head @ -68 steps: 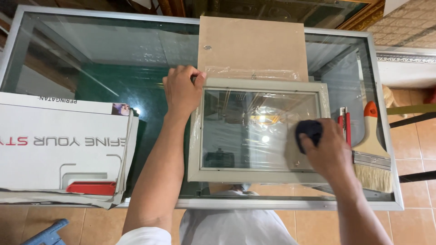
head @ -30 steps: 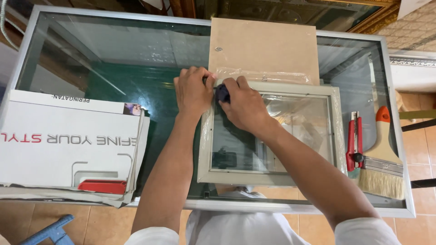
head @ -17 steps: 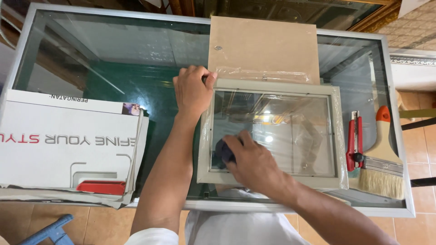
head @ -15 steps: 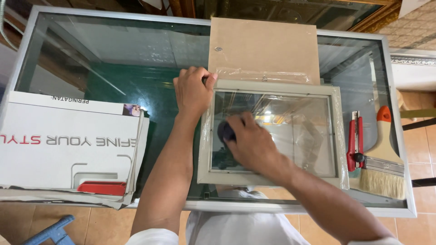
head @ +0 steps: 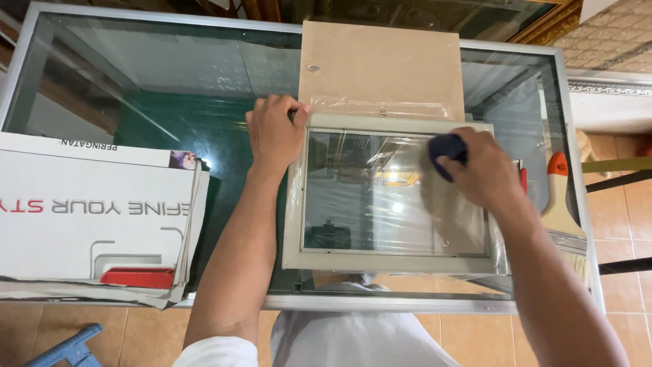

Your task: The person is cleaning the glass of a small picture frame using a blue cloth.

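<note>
A grey picture frame (head: 293, 224) with a glass pane lies flat on a glass-topped table (head: 156, 75), partly in clear plastic wrap. My left hand (head: 275, 132) grips the frame's top left corner and holds it down. My right hand (head: 482, 166) presses a dark blue cloth (head: 445, 146) onto the glass near the frame's upper right corner.
A brown backing board (head: 380, 61) lies behind the frame. A stack of white printed cardboard (head: 88, 217) covers the table's left front. A wide paintbrush with an orange handle (head: 560, 197) and a red tool, mostly hidden behind my right hand, lie at the right edge. A blue object (head: 64, 346) is on the tiled floor.
My right hand has swept the dark cloth across the glass, from the pane's left side to its upper right. My left hand stays on the top left corner.
</note>
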